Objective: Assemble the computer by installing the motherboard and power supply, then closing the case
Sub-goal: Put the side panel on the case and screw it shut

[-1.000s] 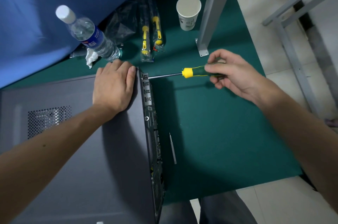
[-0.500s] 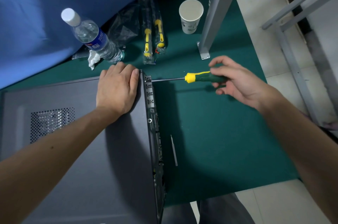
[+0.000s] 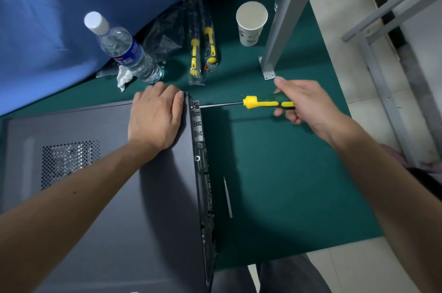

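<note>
Case lies flat on the green mat, side panel up and rear edge facing right; it looks heavy and stiff, w/ a smooth panel prob. slippery, so pinning it from above near the corner being screwed seems best. Left hand rests flat, fingers relaxed, on the panel's far-right corner, touching it. Right hand grips the screwdriver handle just right of the case, tip at the rear edge's far end, apparently on a screw.
</note>
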Tool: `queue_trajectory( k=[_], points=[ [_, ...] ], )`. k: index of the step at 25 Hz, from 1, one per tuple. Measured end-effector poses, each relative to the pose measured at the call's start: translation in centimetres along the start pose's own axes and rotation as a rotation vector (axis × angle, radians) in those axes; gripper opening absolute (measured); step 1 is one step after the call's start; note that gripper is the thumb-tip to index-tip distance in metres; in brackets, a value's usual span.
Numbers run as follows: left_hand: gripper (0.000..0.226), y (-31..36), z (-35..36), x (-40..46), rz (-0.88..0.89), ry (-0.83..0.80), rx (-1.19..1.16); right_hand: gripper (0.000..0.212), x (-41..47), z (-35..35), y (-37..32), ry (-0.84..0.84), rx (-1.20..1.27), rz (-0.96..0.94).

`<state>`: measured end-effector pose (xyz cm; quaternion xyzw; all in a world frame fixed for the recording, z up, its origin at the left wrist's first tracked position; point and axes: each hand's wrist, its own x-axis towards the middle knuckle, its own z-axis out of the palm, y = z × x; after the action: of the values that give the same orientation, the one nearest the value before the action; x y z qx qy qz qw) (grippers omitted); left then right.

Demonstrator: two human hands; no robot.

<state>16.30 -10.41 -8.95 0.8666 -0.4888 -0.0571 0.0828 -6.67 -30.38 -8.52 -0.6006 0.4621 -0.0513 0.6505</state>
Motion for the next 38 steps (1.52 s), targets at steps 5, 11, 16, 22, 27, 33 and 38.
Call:
queue_trajectory(
  k=[5, 11, 16, 22, 27, 33, 38],
  points=[
    [0.047, 0.0, 0.0, 0.0, 0.001, 0.003, 0.006, 0.010, -0.1, -0.6, 0.1, -0.066, 0.217, -0.019],
    [0.045, -0.1, 0.2, 0.0, 0.006, 0.009, 0.005, 0.006, -0.2, -0.1, 0.1, -0.078, 0.229, 0.038],
    [0.044, -0.2, 0.2, 0.0, 0.012, 0.016, 0.009, 0.029, -0.3, 0.3, -0.3, 0.033, -0.019, 0.025],
    [0.043, -0.2, 0.2, 0.0, 0.019, 0.026, 0.002, 0.016, -0.2, 0.0, -0.8, 0.032, 0.102, -0.062],
    [0.043, -0.2, 0.3, 0.0, 0.033, 0.032, 0.012, 0.007, 0.0, -0.3, -0.6, -0.087, 0.289, 0.024],
    [0.046, -0.2, 0.3, 0.0, 0.036, 0.025, 0.025, 0.039, -0.1, 0.1, -0.5, 0.033, -0.063, 0.078],
    [0.045, -0.2, 0.3, -0.1, 0.034, 0.024, 0.031, 0.005, -0.4, -0.1, -0.6, -0.037, 0.321, -0.029]
  ],
)
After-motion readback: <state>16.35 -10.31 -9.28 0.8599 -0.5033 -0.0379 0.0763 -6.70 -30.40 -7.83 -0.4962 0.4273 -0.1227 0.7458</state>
